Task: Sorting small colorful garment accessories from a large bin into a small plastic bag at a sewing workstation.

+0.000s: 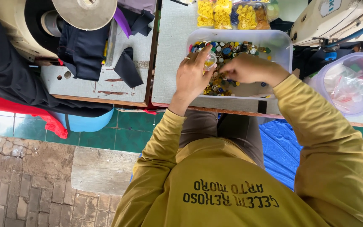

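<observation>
A clear plastic tub [280,42] full of mixed coloured buttons [232,48] stands on the grey table in front of me. My left hand [194,75] rests on the tub's near left edge and pinches a small clear bag [210,61] with yellow buttons inside. My right hand [248,67] is down among the buttons in the middle of the tub, fingers closed together on them; what it holds is hidden. Both arms wear mustard-yellow sleeves.
Bags of yellow buttons [223,12] lie behind the tub. A clear tub with plastic bags [349,80] stands at right below a sewing machine [337,19]. Another sewing machine [26,29] with dark cloth [85,50] is at left. A blue seat [280,147] is beneath me.
</observation>
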